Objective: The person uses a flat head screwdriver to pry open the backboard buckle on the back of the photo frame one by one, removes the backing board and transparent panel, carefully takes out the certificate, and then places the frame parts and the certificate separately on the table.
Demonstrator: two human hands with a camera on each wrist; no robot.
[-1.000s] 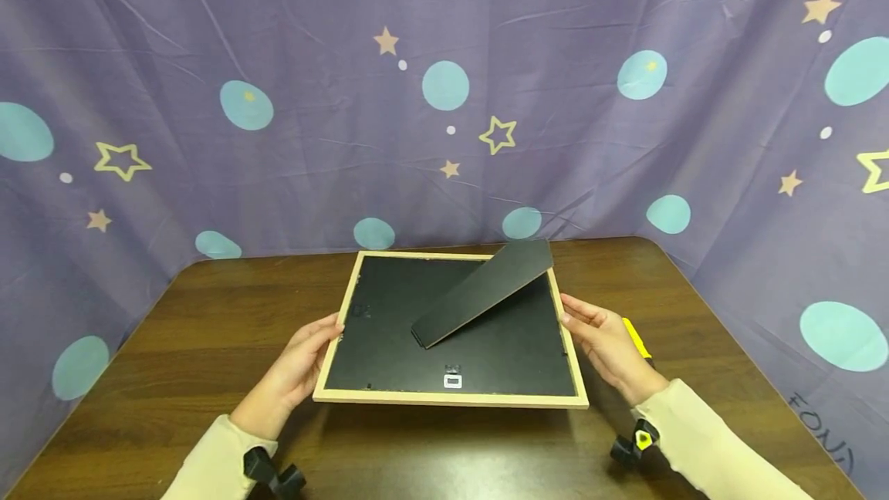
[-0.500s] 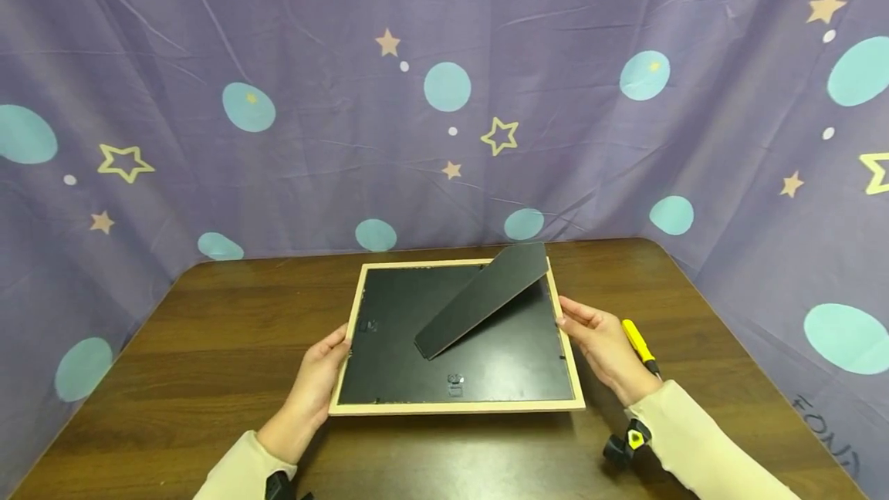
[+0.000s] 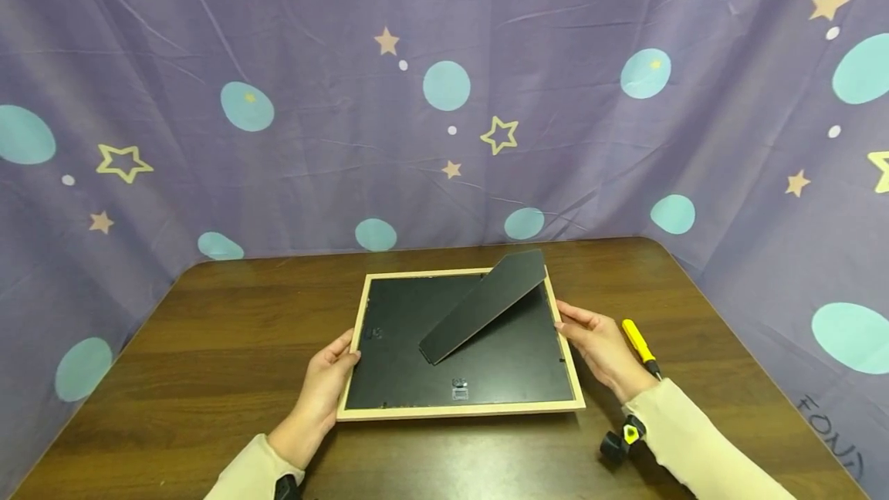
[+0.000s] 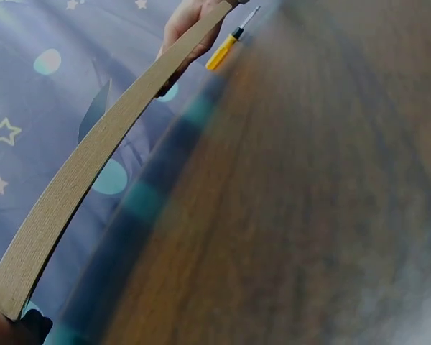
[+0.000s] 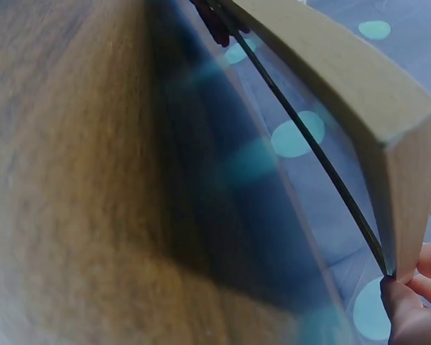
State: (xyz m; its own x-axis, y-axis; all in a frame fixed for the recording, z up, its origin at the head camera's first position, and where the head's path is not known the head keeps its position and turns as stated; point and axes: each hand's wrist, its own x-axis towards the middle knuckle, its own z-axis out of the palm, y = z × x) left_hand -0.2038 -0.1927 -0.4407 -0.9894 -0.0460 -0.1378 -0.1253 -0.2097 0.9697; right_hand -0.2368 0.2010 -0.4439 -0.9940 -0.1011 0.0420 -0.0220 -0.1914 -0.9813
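Both hands grasp one picture frame (image 3: 461, 346) by its pale wooden side rails, the left hand (image 3: 325, 384) on the left edge and the right hand (image 3: 603, 349) on the right edge, holding it face down just above the brown table (image 3: 208, 346) in the lower middle of the head view. It looks stiff and light but fragile, since the right wrist view shows a glass pane, so the rails are the sound place to hold, not the one propped black stand (image 3: 482, 305). One yellow screwdriver (image 3: 640, 346) lies right of the right hand.

Head view high, frontal — wrist views close, sharing frame (image 3: 461, 410) edge.
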